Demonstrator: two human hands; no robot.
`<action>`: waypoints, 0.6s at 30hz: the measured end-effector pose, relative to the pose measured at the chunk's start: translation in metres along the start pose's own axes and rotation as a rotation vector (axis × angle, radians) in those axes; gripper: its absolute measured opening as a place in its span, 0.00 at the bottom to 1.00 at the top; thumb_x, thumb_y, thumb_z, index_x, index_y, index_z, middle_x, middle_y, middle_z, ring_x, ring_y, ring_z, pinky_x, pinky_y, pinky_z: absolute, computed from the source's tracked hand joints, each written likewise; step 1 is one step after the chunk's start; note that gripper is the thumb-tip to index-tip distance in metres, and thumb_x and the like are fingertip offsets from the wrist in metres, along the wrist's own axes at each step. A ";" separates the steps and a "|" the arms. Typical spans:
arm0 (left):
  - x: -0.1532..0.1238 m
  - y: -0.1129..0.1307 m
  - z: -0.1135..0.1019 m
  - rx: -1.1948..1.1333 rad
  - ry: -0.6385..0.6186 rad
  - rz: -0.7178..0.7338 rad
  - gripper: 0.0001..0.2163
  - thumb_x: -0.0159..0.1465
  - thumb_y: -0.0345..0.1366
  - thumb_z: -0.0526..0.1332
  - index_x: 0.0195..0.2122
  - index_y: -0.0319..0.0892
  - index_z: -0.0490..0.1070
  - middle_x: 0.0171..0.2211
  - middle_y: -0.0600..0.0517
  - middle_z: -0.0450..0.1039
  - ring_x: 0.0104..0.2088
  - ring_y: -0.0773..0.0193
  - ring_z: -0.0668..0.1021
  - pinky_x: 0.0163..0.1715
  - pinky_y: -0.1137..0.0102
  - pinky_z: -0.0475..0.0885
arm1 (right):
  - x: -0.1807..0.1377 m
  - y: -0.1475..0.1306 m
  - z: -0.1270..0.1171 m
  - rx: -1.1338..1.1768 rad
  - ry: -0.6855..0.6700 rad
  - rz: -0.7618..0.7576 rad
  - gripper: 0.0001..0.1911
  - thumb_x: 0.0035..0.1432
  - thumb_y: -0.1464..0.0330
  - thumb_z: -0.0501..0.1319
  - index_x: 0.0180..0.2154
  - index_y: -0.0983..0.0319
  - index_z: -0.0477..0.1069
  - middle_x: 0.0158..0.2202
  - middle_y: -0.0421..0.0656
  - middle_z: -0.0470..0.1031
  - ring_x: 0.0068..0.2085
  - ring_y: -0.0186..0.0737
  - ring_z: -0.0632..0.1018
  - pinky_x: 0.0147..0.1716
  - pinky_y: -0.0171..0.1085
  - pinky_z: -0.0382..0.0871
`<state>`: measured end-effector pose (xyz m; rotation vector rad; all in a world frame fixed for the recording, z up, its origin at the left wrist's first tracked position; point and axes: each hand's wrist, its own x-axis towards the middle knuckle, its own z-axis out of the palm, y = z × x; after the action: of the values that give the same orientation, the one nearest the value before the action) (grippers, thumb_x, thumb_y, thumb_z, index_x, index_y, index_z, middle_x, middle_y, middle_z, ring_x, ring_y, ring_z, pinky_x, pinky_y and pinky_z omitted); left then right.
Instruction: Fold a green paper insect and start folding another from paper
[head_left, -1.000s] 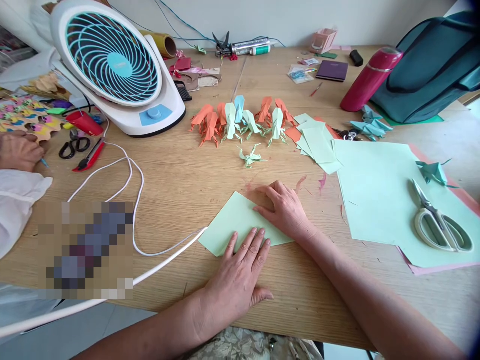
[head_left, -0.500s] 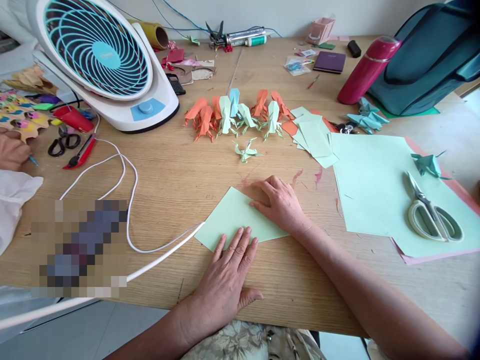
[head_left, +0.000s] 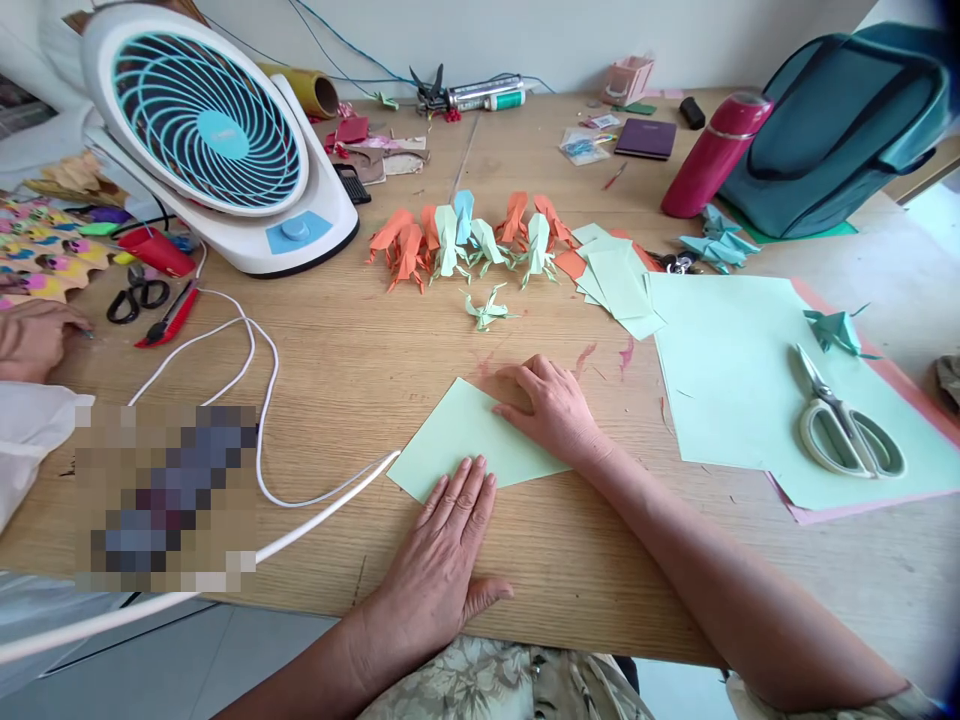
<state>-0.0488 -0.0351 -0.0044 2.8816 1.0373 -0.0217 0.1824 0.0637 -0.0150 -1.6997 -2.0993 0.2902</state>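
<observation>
A pale green sheet of paper, apparently folded, lies flat on the table in front of me, one corner pointing away. My left hand rests palm down over its near edge, fingers stretched out and thumb apart. Across the right part of the paper lies my right hand, its index finger and thumb spread toward the left and the other fingers partly curled. Both hands press on the paper without lifting it. Just beyond is a small green origami figure, with several orange, green and blue origami figures standing behind it.
Scissors lie on large green sheets at right, near smaller green slips. A pink flask and teal bag stand behind. At left are a fan, white cable and another person's hand.
My view has shifted slightly, moving the whole scene a little in the picture. Both hands keep nearly the same place on the paper. The other person's hand at left has shifted slightly.
</observation>
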 end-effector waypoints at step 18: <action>0.046 -0.034 -0.017 -0.128 -0.005 0.337 0.41 0.68 0.59 0.47 0.72 0.34 0.38 0.71 0.37 0.47 0.72 0.51 0.48 0.68 0.55 0.54 | -0.001 -0.001 0.001 -0.027 0.025 -0.017 0.21 0.61 0.57 0.65 0.53 0.59 0.71 0.45 0.49 0.72 0.46 0.51 0.74 0.42 0.43 0.65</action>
<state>-0.0350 0.0220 0.0086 2.8930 0.5194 0.0562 0.1814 0.0627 -0.0155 -1.6910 -2.1074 0.2356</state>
